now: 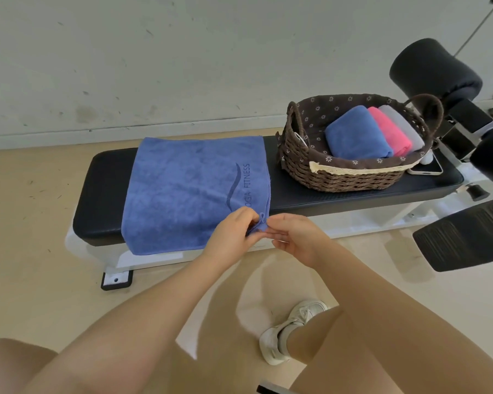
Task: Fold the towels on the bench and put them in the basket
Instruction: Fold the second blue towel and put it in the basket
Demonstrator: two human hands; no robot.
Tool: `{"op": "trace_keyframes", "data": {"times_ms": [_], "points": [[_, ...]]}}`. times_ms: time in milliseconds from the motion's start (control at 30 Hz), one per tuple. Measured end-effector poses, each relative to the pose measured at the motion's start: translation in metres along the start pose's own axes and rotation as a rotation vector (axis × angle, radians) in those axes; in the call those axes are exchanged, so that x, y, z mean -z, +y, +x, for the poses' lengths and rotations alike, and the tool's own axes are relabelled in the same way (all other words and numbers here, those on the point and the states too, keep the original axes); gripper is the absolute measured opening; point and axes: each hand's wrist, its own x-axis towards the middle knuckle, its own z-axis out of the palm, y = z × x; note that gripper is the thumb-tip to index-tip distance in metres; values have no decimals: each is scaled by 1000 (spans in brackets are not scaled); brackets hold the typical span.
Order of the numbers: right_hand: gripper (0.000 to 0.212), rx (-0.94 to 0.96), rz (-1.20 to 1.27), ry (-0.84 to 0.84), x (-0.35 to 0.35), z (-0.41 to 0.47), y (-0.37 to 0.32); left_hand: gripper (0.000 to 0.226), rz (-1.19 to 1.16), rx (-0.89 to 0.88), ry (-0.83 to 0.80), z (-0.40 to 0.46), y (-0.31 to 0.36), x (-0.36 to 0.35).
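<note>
Head view: both grips, left hand (pixel 234 231) and right hand (pixel 293 237), pinch the blue towel (pixel 194 191) corner; towel spreads toward ten o'clock, basket (pixel 350 177) at one o'clock.

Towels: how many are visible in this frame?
4. A blue towel lies on the bench; folded blue, pink and grey ones sit in the basket. More may be hidden beneath.

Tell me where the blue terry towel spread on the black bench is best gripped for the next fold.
Probably the two right-edge corners of the blue terry towel, approached from the basket side. That free edge lies flat across the black bench, and both hands already pinch its near corner.
</note>
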Motion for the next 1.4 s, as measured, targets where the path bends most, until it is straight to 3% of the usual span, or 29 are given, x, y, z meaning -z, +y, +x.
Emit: {"op": "trace_keyframes", "data": {"times_ms": [167, 367, 500, 633, 767, 867, 1000, 1100, 1200, 1300, 1400], "points": [[15, 174, -186, 163, -5, 14, -27, 13, -124, 159, 127, -1, -17, 38], [29, 459, -583, 305, -29, 59, -56, 14, -262, 315, 265, -15, -44, 95], [38, 396, -593, 292, -49, 97, -75, 10, -296, 348, 275, -26, -69, 124], [44, 410, -569, 294, -69, 125, -108, 21, -326, 366, 241, -28, -85, 126], [46, 506, -867, 146, -91, 145, -129, 26, -350, 369, 166, -23, -95, 115], [49, 474, -1121, 38, -108, 170, -140, 26, -368, 365, 101, -21, -104, 111], [45, 421, -1371, 119, -125, 202, -158, 24, -345, 370, 108, -19, -113, 114], [34, 436, -1359, 167, -122, 217, -167, 16, -350, 384, 106, -14, -119, 117], [8, 506, -1217, 105, -111, 216, -168, 13, -371, 409, 91, -13, -123, 118], [23, 524, -1092, 57, -100, 209, -167, 13, -374, 427, 81, -11, -125, 118], [22, 475, -1048, 38, -95, 208, -165, 12, -392, 435, 72, -10, -127, 118]]}}
